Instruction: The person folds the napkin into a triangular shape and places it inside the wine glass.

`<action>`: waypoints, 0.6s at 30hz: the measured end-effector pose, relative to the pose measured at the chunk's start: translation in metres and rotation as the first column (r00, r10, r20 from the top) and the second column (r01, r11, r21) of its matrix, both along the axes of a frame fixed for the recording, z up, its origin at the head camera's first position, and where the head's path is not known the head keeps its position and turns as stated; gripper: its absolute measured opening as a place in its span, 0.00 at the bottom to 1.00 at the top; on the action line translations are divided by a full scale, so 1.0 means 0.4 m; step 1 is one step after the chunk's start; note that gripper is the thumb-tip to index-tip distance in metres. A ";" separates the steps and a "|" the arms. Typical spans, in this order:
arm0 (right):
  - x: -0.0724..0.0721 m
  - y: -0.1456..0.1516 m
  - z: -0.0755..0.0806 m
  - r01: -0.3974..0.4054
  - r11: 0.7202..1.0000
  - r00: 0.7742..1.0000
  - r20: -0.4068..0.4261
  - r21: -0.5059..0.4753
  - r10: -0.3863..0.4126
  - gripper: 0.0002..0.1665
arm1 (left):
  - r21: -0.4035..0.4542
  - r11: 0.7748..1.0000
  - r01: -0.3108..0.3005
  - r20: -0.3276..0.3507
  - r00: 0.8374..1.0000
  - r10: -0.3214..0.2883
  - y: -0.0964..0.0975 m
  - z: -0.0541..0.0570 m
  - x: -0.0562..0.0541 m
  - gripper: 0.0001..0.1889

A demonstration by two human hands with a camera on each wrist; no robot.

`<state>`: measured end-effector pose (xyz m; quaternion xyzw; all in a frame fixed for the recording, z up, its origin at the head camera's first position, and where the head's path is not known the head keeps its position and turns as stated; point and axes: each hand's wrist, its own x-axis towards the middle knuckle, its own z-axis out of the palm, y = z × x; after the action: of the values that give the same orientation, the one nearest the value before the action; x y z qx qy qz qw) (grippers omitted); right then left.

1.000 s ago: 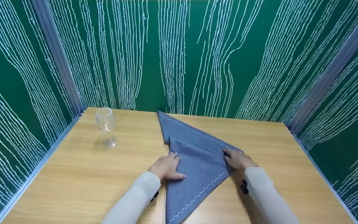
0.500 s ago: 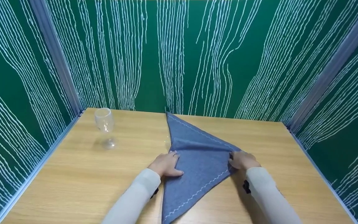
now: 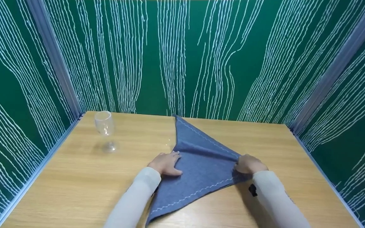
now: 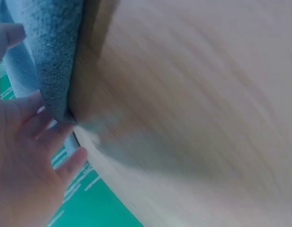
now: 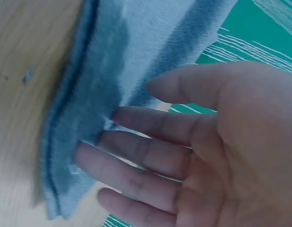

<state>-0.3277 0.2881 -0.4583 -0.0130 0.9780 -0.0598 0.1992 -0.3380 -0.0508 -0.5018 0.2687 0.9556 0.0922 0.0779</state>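
Observation:
A blue-grey cloth with white wavy stitching lies folded on the wooden table, roughly a triangle with a raised crease across it. My left hand rests on its left edge, thumb spread away from the fingers. In the left wrist view the fingers touch the folded cloth edge. At the cloth's right corner is my right hand. Its fingers look extended against the cloth in the right wrist view, with the thumb apart from them.
A clear stemmed glass stands upright at the back left of the wooden table. Green walls with white streaks enclose the table at the back and both sides.
The cloth's far tip has shifted right and its near corner has swung left. Its left side has evened out. My right hand has moved slightly right; the left has shifted a little left.

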 end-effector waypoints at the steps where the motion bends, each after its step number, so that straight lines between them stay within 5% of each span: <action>1: 0.002 -0.001 0.000 0.002 1.000 1.000 0.002 -0.002 -0.002 0.25 | 0.003 1.000 -0.001 0.010 1.000 0.001 -0.001 0.000 0.001 0.41; 6: -0.004 -0.004 -0.008 0.031 0.999 0.999 -0.023 -0.034 -0.032 0.27 | -0.040 0.999 -0.016 0.023 1.000 0.016 0.016 0.010 0.024 0.36; 10: -0.027 -0.009 -0.033 0.000 0.996 0.987 -0.163 -0.084 -0.014 0.22 | -0.100 0.995 -0.012 0.027 1.000 0.015 0.049 0.022 0.062 0.33; 15: -0.060 -0.017 -0.073 -0.118 0.988 0.894 -0.444 -0.103 0.061 0.13 | -0.096 0.995 -0.030 0.084 0.996 0.038 0.085 0.033 0.118 0.37; 18: -0.074 -0.021 -0.090 -0.147 0.981 0.854 -0.516 -0.124 0.063 0.14 | -0.091 0.995 -0.045 0.084 0.995 0.053 0.098 0.038 0.137 0.39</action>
<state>-0.3574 0.2795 -0.4942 -0.0976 0.9857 -0.1207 -0.0653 -0.2831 -0.0117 -0.4866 0.2371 0.9609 0.0630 0.1288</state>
